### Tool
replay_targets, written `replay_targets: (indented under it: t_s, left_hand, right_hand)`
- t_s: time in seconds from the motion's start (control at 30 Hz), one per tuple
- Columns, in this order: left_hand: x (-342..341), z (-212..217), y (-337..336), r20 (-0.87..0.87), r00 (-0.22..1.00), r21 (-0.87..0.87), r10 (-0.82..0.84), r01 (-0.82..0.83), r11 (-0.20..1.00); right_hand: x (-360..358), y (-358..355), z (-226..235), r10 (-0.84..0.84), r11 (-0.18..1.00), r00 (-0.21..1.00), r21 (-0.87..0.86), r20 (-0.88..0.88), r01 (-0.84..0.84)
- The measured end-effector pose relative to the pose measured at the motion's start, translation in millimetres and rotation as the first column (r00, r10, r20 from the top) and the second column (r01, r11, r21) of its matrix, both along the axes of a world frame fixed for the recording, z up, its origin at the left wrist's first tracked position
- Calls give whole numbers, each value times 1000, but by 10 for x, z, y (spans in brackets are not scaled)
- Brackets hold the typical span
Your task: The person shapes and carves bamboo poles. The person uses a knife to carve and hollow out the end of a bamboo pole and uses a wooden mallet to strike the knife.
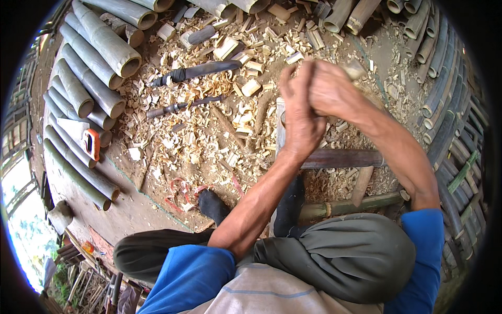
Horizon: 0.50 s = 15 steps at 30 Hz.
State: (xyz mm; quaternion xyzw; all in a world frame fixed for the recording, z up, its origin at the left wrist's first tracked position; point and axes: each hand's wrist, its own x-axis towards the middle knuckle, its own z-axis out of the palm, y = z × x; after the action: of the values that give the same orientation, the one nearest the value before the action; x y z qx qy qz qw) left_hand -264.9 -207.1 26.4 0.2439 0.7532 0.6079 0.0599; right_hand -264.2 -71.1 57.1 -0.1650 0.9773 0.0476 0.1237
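Your left hand [302,118] and right hand [329,89] are clenched together around a pale bamboo piece [355,69], whose tip pokes out up and to the right of your fists; most of it is hidden, so its long axis is unclear. Left of the hands, two dark-handled knives [196,71] lie nearly level among shavings [209,136]. Farther left sit bamboo poles [94,57] and an orange-handled saw [83,137].
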Motion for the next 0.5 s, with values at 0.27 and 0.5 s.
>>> replay_targets:
  t_s: [0.27,0.5]
  left_hand:
    - [-3,156,34,197,906,-225,-374,413,882]
    - [-70,139,49,82,891,-147,-447,455,878]
  right_hand:
    - [182,-56,116,-540,785,665,25,516,618]
    - [410,113,45,-404,893,889,-118,215,435]
